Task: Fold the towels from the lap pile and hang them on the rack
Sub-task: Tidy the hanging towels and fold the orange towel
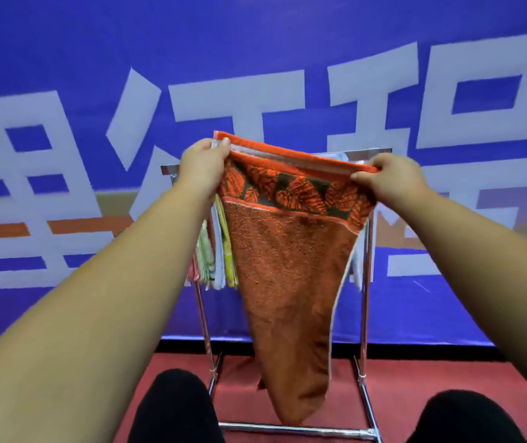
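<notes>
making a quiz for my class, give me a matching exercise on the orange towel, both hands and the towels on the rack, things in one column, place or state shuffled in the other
Column one:
1 orange towel
2 left hand
3 right hand
4 pale towels

Column two:
a hang on the rack, at its left end as seen
b grips the towel's top right corner
c held up before the rack, tapering downward
d pinches the towel's top left corner

Pairs: 1-c, 2-d, 3-b, 4-a
</notes>
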Demonstrator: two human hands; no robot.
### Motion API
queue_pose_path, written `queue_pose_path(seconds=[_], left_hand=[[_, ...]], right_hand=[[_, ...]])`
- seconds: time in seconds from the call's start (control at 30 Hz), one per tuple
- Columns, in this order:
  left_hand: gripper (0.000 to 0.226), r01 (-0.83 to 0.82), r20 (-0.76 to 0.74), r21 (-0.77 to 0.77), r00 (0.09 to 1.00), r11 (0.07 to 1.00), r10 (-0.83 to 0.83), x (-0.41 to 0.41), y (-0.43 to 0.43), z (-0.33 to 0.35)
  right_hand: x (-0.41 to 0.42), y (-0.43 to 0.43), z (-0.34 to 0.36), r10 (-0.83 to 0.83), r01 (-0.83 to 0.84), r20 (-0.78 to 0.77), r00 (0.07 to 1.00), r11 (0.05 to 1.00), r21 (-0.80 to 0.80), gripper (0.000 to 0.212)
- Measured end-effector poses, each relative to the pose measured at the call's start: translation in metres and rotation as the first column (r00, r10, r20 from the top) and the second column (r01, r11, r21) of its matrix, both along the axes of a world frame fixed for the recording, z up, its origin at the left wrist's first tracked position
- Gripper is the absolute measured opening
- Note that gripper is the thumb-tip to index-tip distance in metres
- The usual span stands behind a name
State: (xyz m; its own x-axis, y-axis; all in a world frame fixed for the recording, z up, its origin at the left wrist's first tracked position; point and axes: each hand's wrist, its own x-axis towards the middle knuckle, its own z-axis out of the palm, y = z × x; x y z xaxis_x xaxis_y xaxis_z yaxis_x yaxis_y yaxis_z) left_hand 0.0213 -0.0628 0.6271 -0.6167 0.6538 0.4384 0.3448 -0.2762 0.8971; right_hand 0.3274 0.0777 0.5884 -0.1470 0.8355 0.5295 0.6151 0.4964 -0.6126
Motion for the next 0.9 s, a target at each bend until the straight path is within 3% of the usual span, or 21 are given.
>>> queue_pose_path(seconds=[0.1, 0.2, 0.37, 0.57, 0.73, 0.83, 0.9], left_hand=[[0.019, 0.007, 0.079, -0.028, 0.997, 1.0, -0.004, -0.009, -0.013, 0.02], [0.009, 0.038, 0.121, -0.058, 0.992, 0.998, -0.031, -0.016, -0.02, 0.032], [0.016, 0.057, 0.076, -0.007, 0.996, 0.998, -0.056, -0.03, -0.032, 0.049], [0.016, 0.035, 0.064, 0.021, 0.997, 0.999, -0.037, -0.024, -0.05, 0.067], [0.022, 0.094, 0.105, 0.058, 0.989, 0.994, -0.099, -0.025, -0.056, 0.073], [0.023, 0.137, 0.203, 0.098, 0.967, 0.986, -0.155, -0.026, -0.053, 0.074], [0.025, 0.198, 0.275, 0.152, 0.932, 0.968, -0.234, -0.021, -0.055, 0.076]], right_hand=[[0.007, 0.004, 0.026, 0.036, -0.049, -0.203, 0.978, 0.997, -0.061, 0.041], [0.005, -0.003, 0.05, 0.056, -0.074, -0.281, 0.958, 0.996, -0.051, 0.04], [-0.006, 0.004, 0.081, 0.044, -0.068, -0.398, 0.916, 0.997, -0.046, 0.039], [-0.02, -0.026, 0.104, 0.086, -0.139, -0.544, 0.835, 0.989, -0.057, 0.024], [-0.029, -0.035, 0.109, 0.2, -0.365, -0.759, 0.619, 0.929, -0.053, 0.02], [-0.031, -0.044, 0.111, 0.297, -0.566, -0.859, 0.418, 0.824, 0.01, 0.018], [-0.029, -0.048, 0.111, 0.371, -0.707, -0.889, 0.267, 0.702, 0.081, 0.022]])
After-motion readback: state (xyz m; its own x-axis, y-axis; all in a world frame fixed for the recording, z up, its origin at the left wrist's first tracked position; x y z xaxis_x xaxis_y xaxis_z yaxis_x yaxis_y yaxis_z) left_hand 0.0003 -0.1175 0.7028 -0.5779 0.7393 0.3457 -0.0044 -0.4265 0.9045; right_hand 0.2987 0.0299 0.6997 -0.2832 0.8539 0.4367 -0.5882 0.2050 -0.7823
